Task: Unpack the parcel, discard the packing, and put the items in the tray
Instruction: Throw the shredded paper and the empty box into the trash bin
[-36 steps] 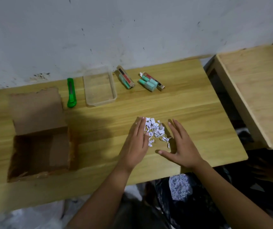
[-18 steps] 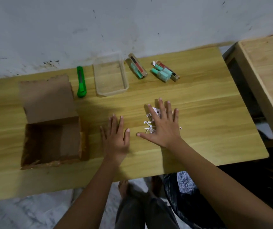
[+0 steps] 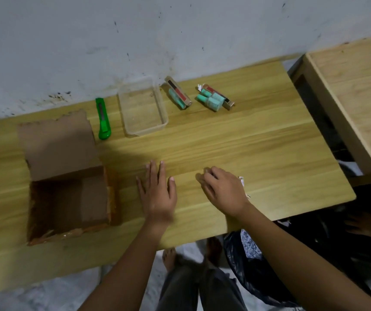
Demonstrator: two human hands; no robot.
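Observation:
My left hand (image 3: pixel 157 191) lies flat on the wooden table (image 3: pixel 258 149), fingers straight, right of the open cardboard box (image 3: pixel 67 198). My right hand (image 3: pixel 224 189) has its fingers curled over the white paper shreds (image 3: pixel 241 179); only a few bits show at its right edge. The clear plastic tray (image 3: pixel 143 129) stands at the back with nothing in it. Right of it lie two groups of items: a teal tube with a slim carton (image 3: pixel 177 95), and teal tubes beside another carton (image 3: pixel 213 99).
A green utility knife (image 3: pixel 102 118) lies between the box flap and the tray. A black bag (image 3: pixel 254 265) holding paper shreds hangs open below the table's front edge. A second wooden table (image 3: pixel 355 90) stands at the right. My legs and bare feet are under the table.
My left hand slid left away from the shreds and lies flat. My right hand came over the pile, then curled its fingers on it and drew it toward the front right edge.

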